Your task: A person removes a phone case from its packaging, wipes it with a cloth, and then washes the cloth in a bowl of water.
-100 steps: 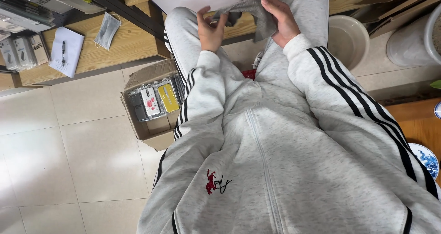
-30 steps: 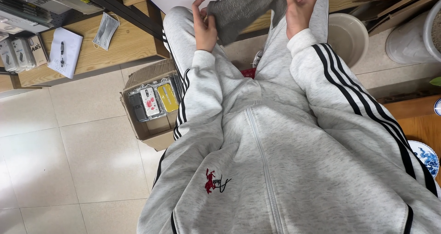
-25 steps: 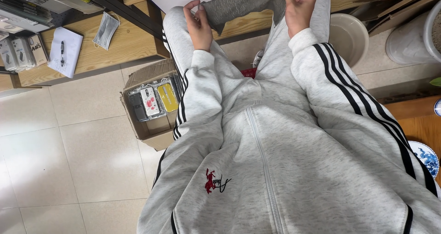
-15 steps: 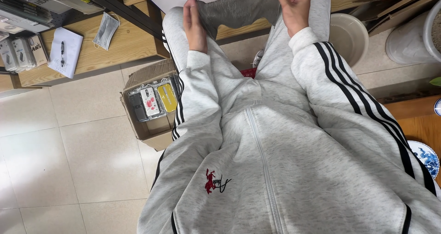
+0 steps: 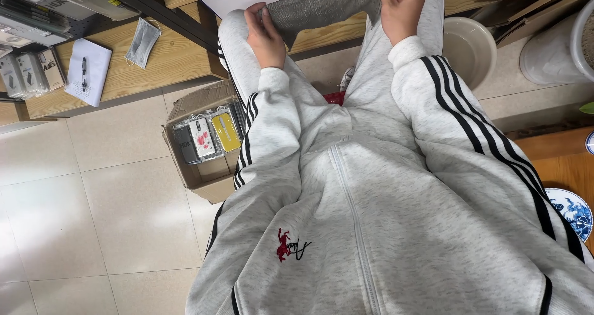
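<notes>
Grey knitted cloth is stretching crosswise between both hands over the person's lap at the table edge, the left hand pinching its left end and the right hand gripping its right.

The cloth stretched between the hands is mid grey, finely speckled. The jacket is pale heather grey with black stripes down each sleeve and a small red and black emblem on the chest. The floor is cream tile. The worktop is light wood. The cardboard box is brown, holding what seem yellow, white and dark cases. The plate is blue-and-white patterned.
</notes>
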